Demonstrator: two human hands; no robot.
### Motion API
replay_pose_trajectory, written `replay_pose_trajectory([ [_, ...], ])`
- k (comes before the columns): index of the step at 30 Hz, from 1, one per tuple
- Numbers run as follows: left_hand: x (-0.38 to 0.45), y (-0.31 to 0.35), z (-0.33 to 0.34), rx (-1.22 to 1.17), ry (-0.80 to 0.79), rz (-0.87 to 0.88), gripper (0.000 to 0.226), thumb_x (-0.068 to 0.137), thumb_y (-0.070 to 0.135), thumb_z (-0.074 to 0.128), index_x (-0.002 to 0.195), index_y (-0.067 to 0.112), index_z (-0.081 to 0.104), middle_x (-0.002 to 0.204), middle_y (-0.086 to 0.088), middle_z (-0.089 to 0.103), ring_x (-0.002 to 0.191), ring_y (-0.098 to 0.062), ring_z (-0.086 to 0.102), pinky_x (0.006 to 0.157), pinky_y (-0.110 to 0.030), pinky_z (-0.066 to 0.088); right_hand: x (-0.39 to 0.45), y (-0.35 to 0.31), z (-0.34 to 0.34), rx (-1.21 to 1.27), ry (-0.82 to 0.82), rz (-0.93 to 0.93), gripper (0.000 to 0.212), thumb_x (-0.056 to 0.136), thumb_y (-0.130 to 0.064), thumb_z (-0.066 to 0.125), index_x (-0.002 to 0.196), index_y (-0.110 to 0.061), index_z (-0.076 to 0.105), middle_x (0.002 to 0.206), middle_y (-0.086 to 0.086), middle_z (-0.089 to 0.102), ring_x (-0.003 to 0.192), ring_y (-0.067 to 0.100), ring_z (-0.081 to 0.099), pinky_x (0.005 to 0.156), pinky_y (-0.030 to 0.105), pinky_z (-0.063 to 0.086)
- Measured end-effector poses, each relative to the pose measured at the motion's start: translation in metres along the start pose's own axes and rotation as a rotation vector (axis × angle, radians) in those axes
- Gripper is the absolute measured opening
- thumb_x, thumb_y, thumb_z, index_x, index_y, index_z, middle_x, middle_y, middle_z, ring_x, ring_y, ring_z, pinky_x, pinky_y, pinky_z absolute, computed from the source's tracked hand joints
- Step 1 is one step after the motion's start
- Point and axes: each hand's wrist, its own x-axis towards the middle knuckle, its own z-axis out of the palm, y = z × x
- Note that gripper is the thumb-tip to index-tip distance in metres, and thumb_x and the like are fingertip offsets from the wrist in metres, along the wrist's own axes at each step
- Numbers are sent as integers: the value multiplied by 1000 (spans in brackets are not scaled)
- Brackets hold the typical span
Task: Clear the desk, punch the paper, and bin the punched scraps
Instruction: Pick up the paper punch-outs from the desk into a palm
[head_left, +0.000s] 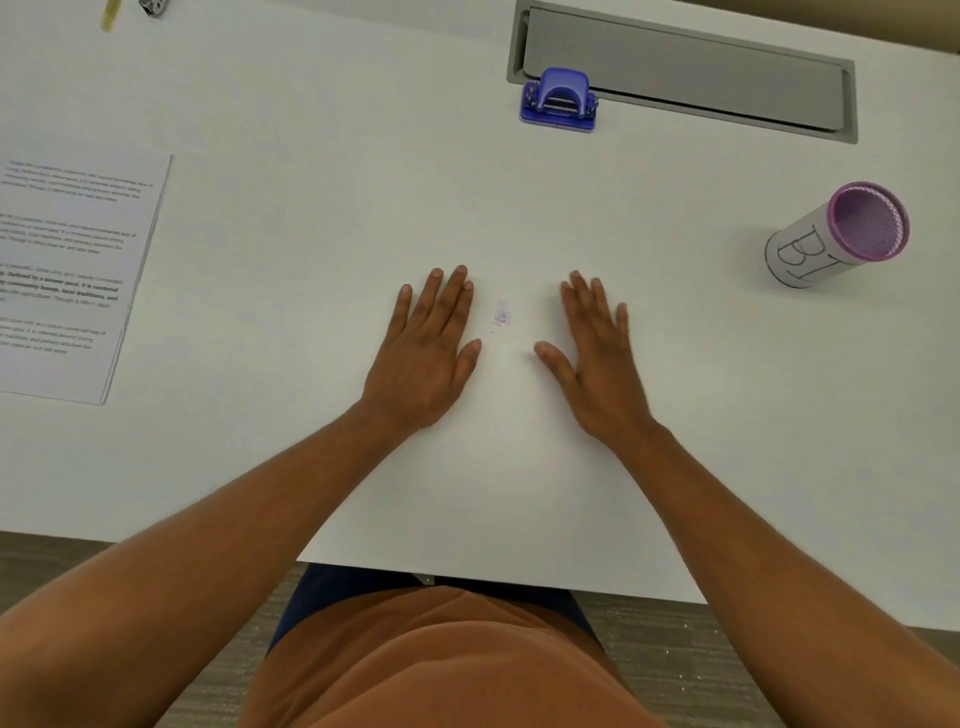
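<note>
My left hand and my right hand lie flat, palms down, on the white desk, fingers spread, holding nothing. Between them sits a small pale smudge of tiny punched scraps. A blue hole punch stands at the back, in front of the grey cable hatch. A stack of printed paper lies at the left edge. A cylindrical bin with a purple mesh rim and a hand-lettered paper wrap stands at the right.
A grey cable hatch is set into the desk at the back right. A yellow strip and a small metal object lie at the far top left. The desk's front edge runs just above my lap.
</note>
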Motion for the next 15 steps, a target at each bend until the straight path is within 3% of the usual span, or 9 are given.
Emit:
replay_pose_trajectory([
  [3,-8,-9,-1,34,-28,39,68,112,46,23,169,9,13,179,-5,6,166,-26,2,133,-53,6,-30,22,-9,-65,-60,37,92,99,-67,46,166,-18,7,175,-5,0,161,15,-9,130,51,-2],
  [6,-8,-5,2,67,-38,83,66,113,43,20,169,10,10,179,-5,6,166,-26,3,133,-53,6,-32,26,-2,-208,-97,24,92,100,-73,36,166,-19,2,175,-4,-3,161,18,-11,129,56,0],
  [10,9,12,1,39,-18,76,63,114,39,23,169,12,12,179,-3,7,166,-26,3,133,-53,5,1,8,7,-252,-51,29,81,105,-65,27,166,-17,5,175,0,1,161,21,-7,129,57,2],
  [15,21,20,-2,14,-20,139,59,114,37,26,169,18,18,179,0,12,166,-26,4,133,-52,5,35,-13,8,-71,20,49,65,110,-47,40,163,-12,26,172,5,20,161,23,9,131,49,6],
])
